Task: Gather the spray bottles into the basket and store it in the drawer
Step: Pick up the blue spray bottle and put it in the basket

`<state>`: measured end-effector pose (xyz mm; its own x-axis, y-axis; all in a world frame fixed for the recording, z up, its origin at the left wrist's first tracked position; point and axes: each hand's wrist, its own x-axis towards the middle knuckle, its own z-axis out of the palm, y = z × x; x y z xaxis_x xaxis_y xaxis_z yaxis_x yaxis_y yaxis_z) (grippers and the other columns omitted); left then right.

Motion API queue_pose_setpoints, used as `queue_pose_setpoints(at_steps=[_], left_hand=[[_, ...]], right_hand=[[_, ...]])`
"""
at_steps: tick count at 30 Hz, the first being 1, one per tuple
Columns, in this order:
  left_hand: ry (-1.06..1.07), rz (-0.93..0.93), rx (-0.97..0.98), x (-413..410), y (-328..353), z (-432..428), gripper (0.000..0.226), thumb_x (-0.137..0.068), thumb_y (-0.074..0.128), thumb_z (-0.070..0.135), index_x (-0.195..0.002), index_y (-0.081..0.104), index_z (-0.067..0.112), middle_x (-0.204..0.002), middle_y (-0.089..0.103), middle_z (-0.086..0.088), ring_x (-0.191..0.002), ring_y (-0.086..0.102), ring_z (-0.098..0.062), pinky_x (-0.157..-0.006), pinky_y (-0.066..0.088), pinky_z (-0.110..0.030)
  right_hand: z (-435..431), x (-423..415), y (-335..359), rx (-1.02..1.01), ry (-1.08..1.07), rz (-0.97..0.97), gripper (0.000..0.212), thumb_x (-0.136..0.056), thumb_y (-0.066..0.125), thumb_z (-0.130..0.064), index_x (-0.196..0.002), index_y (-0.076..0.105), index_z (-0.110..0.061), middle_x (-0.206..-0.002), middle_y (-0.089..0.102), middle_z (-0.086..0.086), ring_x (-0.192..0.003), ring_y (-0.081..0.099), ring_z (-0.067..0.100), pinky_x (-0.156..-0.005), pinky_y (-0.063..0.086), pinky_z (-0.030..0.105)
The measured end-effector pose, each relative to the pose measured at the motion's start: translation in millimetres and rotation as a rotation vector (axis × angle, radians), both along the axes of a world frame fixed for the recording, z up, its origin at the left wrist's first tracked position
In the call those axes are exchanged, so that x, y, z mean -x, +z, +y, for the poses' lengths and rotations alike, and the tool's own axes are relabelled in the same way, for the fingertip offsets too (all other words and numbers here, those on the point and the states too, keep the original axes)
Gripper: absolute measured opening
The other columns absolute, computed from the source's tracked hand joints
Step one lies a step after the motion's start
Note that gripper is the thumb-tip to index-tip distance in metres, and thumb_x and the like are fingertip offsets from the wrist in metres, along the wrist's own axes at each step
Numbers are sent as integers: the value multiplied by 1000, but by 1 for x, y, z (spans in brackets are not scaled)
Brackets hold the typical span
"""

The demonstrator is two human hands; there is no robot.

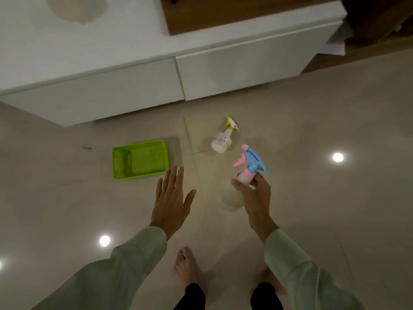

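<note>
My right hand grips the neck of a white spray bottle with a blue and pink trigger head, held above the floor. A second white spray bottle with a yellow trigger lies on the tiles just beyond it. The green plastic basket sits on the floor to the left, with nothing inside it. My left hand hovers flat with fingers spread, just right of the basket's near corner. Two white drawer fronts of a low cabinet face me, both closed.
The white cabinet top carries a pale round object at the far left and a wooden panel behind. Glossy beige tiles reflect ceiling lights. My bare feet stand at the bottom. Dark wooden furniture stands at the upper right.
</note>
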<state>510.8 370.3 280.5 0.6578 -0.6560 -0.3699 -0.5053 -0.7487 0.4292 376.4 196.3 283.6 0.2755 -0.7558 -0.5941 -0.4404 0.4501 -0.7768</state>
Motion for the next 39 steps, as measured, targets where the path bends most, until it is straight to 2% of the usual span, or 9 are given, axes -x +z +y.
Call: queue_pose_setpoints(at_steps=[4, 10, 13, 16, 19, 21, 24, 31, 39], left_hand=[[34, -15, -10, -67, 6, 30, 73, -101, 37, 50, -158, 8, 17, -168, 6, -5, -155, 2, -21, -126, 5, -42], [122, 4, 1, -149, -3, 46, 73, -101, 40, 48, -158, 8, 17, -168, 7, -4, -155, 4, -22, -126, 7, -44], [153, 40, -7, -181, -18, 47, 73, -100, 42, 46, -158, 9, 17, -168, 8, -4, -155, 4, -21, -126, 8, -44], [140, 62, -38, -216, -48, 49, 72, -101, 43, 45, -158, 10, 16, -167, 8, -6, -155, 5, -22, -126, 7, -44], [143, 57, -63, -248, -77, 50, 72, -100, 41, 46, -158, 12, 13, -167, 11, -8, -155, 8, -24, -125, 9, -44], [138, 62, -64, -268, -99, 55, 72, -100, 41, 46, -158, 12, 14, -167, 12, -8, -155, 9, -25, -125, 10, -44], [115, 81, -67, -291, -135, 66, 72, -101, 41, 46, -158, 10, 13, -167, 11, -9, -155, 9, -26, -125, 10, -44], [10, 116, -88, -336, -210, 99, 73, -101, 39, 48, -158, 9, 14, -167, 9, -9, -155, 7, -26, -126, 10, -45], [-43, 145, -92, -356, -238, 106, 73, -101, 38, 47, -158, 6, 14, -167, 6, -9, -155, 4, -26, -126, 8, -46]], right_hand=[[33, -75, 0, 103, 58, 85, 32, -67, 92, -24, -90, 71, -17, -84, 73, -1, -73, 63, 15, -70, 50, 28], [59, -177, -19, 22, 77, -11, 26, -70, 88, -7, -87, 69, -7, -76, 64, 6, -64, 54, 12, -56, 48, 16], [66, -219, -42, -25, 89, 2, 23, -71, 88, -5, -84, 70, -10, -71, 64, 3, -55, 56, 4, -56, 49, 20], [75, -255, -77, 12, 158, 19, 27, -70, 88, -6, -85, 69, -16, -75, 68, 4, -64, 61, 9, -64, 54, 25], [85, -286, -113, 154, 263, 40, 30, -71, 86, -9, -85, 68, -28, -75, 68, -12, -68, 62, 1, -67, 50, 13], [97, -304, -144, 228, 324, 80, 29, -74, 83, -12, -84, 66, -34, -74, 68, -16, -73, 64, 2, -69, 50, 15], [120, -321, -191, 284, 376, 162, 22, -79, 80, -18, -98, 71, -23, -88, 70, -6, -85, 66, 18, -74, 53, 34], [164, -344, -285, 558, 384, 282, 25, -83, 79, -12, -107, 71, -9, -92, 70, 11, -83, 63, 32, -69, 53, 45], [169, -359, -311, 596, 283, 273, 31, -81, 81, -17, -108, 67, -13, -94, 71, 6, -77, 66, 26, -69, 51, 31]])
